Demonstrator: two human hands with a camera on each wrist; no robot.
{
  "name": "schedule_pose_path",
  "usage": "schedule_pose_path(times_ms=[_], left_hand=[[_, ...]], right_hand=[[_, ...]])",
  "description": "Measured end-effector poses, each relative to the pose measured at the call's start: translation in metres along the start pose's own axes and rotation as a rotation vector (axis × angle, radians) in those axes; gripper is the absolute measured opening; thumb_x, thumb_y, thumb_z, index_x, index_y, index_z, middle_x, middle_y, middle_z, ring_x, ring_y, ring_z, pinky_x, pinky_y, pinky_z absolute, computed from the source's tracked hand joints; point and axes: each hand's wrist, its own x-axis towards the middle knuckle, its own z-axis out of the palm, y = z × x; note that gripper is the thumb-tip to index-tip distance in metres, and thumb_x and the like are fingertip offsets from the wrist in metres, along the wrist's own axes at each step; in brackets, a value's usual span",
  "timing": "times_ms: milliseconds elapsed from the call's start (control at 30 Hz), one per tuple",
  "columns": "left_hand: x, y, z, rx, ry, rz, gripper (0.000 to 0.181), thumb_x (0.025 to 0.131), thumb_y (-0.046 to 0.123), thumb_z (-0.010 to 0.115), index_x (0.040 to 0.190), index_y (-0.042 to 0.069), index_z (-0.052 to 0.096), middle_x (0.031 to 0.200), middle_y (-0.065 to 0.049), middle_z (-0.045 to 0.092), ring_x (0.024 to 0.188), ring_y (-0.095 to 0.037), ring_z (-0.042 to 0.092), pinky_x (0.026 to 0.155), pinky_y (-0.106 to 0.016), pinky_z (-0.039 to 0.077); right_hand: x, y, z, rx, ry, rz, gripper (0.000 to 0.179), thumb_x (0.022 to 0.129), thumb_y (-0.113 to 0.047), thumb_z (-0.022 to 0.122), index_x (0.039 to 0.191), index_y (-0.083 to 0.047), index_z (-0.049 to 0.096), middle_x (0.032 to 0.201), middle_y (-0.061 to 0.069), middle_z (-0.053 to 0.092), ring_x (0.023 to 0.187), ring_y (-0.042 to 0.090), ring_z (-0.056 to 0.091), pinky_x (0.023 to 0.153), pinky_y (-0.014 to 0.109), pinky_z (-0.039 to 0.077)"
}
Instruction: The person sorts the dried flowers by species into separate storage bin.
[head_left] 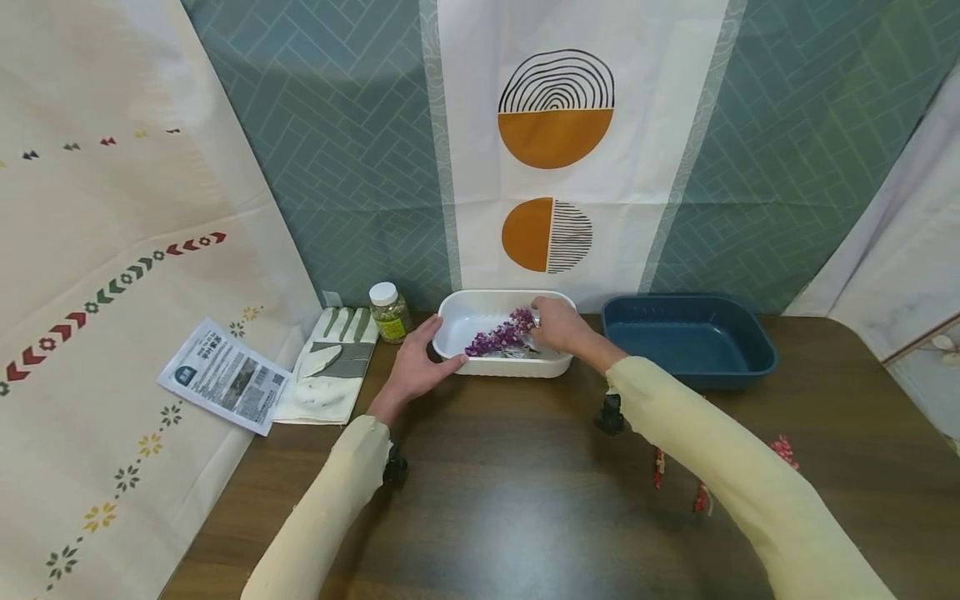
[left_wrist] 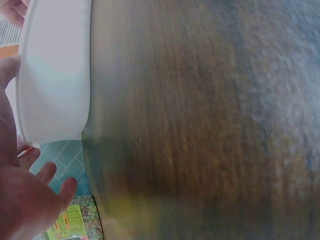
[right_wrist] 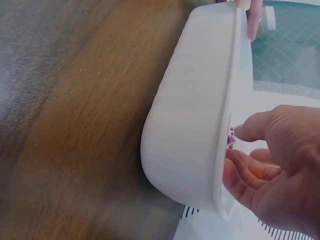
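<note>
A white plastic basin (head_left: 517, 367) stands at the back middle of the table. My left hand (head_left: 417, 364) holds its left end, with the thumb over the near rim and the other fingers at the end wall. In the left wrist view several fingertips (left_wrist: 47, 171) stand apart below the basin. Sprigs of small purple flowers (head_left: 501, 333) lie inside, over something shiny and crinkled. Reaching in from the right, my right hand (head_left: 561, 326) pinches the purple flowers at their right end. The right wrist view shows that thumb and fingers at a bit of purple, mostly hidden behind the rim.
A blue basin (head_left: 686, 379) stands to the right. On the left are a white-lidded jar (head_left: 390, 313), white-and-grey gloves (head_left: 330, 367) and a printed packet (head_left: 228, 377). Red sprigs (head_left: 702, 498) lie on the table (head_left: 510, 475) near my right sleeve. A patterned cloth (head_left: 555, 250) hangs behind.
</note>
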Motion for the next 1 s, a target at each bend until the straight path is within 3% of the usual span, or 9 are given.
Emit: schedule_pose_path(times_ms=[100, 433, 767, 1000], left_hand=[[0.000, 0.000, 0.000, 0.000, 0.003, 0.006, 0.089, 0.085, 0.046, 0.074, 0.153, 0.003, 0.037, 0.160, -0.014, 0.031, 0.144, -0.039, 0.029, 0.112, -0.059, 0.027], [0.000, 0.000, 0.001, -0.001, 0.009, 0.020, 0.089, 0.084, 0.045, 0.075, 0.153, 0.002, 0.039, 0.159, -0.014, 0.032, 0.143, -0.040, 0.030, 0.112, -0.060, 0.027], [-0.001, 0.002, 0.000, 0.014, 0.008, 0.027, 0.089, 0.084, 0.045, 0.075, 0.152, 0.002, 0.039, 0.159, -0.015, 0.033, 0.143, -0.040, 0.031, 0.112, -0.059, 0.028], [-0.001, 0.005, -0.003, 0.035, 0.001, 0.033, 0.088, 0.085, 0.045, 0.075, 0.152, 0.000, 0.039, 0.159, -0.016, 0.033, 0.143, -0.039, 0.030, 0.112, -0.058, 0.028]], right_hand=[[-0.005, 0.003, -0.002, 0.021, 0.013, -0.024, 0.050, 0.094, -0.011, 0.063, 0.138, 0.009, 0.049, 0.109, 0.020, 0.067, 0.094, 0.029, 0.063, 0.087, 0.043, 0.052], [-0.026, 0.010, -0.012, 0.136, 0.036, -0.052, 0.051, 0.093, -0.009, 0.065, 0.139, 0.007, 0.050, 0.103, 0.018, 0.068, 0.085, 0.027, 0.064, 0.076, 0.041, 0.055], [-0.050, 0.015, -0.016, 0.228, 0.065, -0.125, 0.048, 0.093, -0.008, 0.068, 0.136, 0.008, 0.052, 0.098, 0.016, 0.069, 0.086, 0.027, 0.065, 0.076, 0.041, 0.055], [-0.067, 0.022, -0.021, 0.262, 0.075, -0.093, 0.048, 0.094, -0.010, 0.067, 0.137, 0.006, 0.052, 0.103, 0.017, 0.067, 0.093, 0.031, 0.064, 0.081, 0.042, 0.056]])
